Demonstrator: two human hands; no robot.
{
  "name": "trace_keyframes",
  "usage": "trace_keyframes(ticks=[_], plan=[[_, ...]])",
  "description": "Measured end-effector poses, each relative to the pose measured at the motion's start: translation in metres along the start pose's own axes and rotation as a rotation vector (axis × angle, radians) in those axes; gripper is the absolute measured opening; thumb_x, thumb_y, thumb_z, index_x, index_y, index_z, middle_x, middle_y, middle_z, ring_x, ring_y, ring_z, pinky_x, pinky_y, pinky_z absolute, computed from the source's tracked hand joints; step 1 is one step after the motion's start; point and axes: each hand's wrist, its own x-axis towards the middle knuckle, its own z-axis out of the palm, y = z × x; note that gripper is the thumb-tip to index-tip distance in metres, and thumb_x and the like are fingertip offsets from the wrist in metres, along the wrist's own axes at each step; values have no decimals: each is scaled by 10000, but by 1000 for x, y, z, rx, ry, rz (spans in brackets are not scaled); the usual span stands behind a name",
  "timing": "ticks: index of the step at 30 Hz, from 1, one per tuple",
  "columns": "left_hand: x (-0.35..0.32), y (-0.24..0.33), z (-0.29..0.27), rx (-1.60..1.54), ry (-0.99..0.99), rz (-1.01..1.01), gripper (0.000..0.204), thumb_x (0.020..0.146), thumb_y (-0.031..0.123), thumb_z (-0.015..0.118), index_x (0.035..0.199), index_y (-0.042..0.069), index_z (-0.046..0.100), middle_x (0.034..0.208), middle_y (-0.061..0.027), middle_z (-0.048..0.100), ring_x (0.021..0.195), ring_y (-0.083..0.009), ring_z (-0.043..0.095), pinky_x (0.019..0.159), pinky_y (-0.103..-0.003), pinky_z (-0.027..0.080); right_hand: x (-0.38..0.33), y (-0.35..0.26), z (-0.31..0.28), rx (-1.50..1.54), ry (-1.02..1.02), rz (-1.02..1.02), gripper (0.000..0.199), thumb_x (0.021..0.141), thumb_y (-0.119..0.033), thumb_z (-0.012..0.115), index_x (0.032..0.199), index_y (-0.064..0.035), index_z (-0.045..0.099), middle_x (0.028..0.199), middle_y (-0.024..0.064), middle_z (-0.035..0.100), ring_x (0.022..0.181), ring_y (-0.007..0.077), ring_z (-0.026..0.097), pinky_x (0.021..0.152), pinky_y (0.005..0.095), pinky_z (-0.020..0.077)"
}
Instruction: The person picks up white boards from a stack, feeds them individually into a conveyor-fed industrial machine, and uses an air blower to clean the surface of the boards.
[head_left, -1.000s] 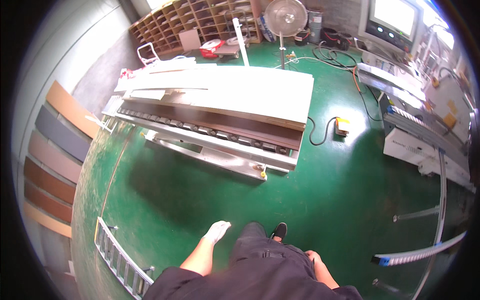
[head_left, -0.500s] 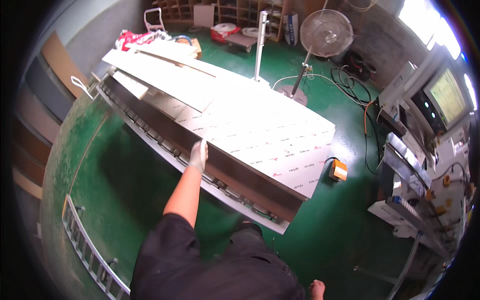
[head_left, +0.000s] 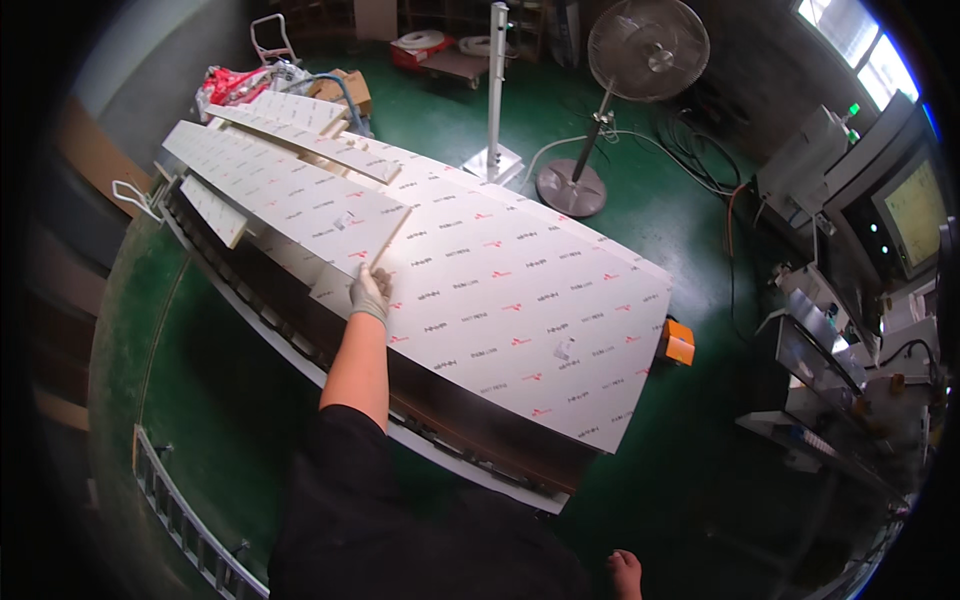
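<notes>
My left hand [head_left: 371, 292], in a pale glove, is closed on the near corner of a long white film-covered board [head_left: 290, 212]. That board lies slantwise on top of a large white panel [head_left: 520, 320] printed with small repeated marks. Low at the right, my right hand [head_left: 625, 573] hangs beside my body, apart from the boards. Its fingers look curled, and nothing shows in them. More narrow strips [head_left: 310, 140] lie at the far left end of the panel, and a short piece [head_left: 214, 212] sticks out under the long board.
Beneath the panel is a long dark bench [head_left: 470, 440] with a pale lower rail. A pedestal fan [head_left: 648, 50] and a white upright post [head_left: 495, 90] stand behind it. An orange box [head_left: 679, 342] is on the green floor, and a machine with a screen [head_left: 912, 215] stands at right.
My left hand has moved from the bench's front edge up to the long board's corner. The view has shifted and the boards look less washed out. My right hand stays low at the right.
</notes>
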Motion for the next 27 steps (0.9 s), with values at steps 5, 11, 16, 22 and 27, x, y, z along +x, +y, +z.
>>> trace_keyframes(ticks=[5, 11, 16, 22, 27], plan=[[-25, 0, -8, -26, -139, -22, 304, 1039, 444, 510, 945, 164, 580, 821, 35, 637, 799, -146, 635, 755, -336, 489, 33, -50, 2, -125, -18, 1, 253, 987, -124, 614, 1186, 31, 637, 892, 72, 670, 717, 122, 623, 632, 247, 512], [-65, -24, -60, -88, -161, -59, 286, 1049, 390, 520, 911, 149, 588, 740, 17, 657, 744, -145, 685, 699, -331, 556, 51, -107, 21, -96, -89, -30, 271, 987, -168, 634, 1207, -10, 646, 917, 73, 692, 733, 131, 645, 619, 246, 509], [-122, -97, -58, -104, -234, -144, 346, 1060, 400, 519, 864, 125, 591, 815, -45, 672, 844, -207, 689, 777, -407, 561, 106, -128, 64, -124, -345, 43, 230, 999, -220, 623, 1132, -35, 653, 838, 58, 655, 657, 134, 593, 546, 264, 455], [-266, -190, -37, -104, -271, -239, 252, 1057, 307, 540, 1004, 66, 590, 878, -63, 656, 810, -185, 662, 737, -370, 595, 98, -322, 219, -212, -663, -262, 529, 969, -254, 643, 1416, -17, 490, 1206, 136, 644, 1066, 214, 643, 869, 348, 539], [-362, -300, -28, -99, -337, -292, 278, 1050, 323, 589, 1182, 88, 519, 1114, -93, 655, 1043, -229, 662, 939, -420, 559, 102, -371, 279, 148, -783, -136, 645, 979, -346, 654, 1479, -44, 380, 1341, 157, 573, 1189, 275, 599, 967, 436, 509]])
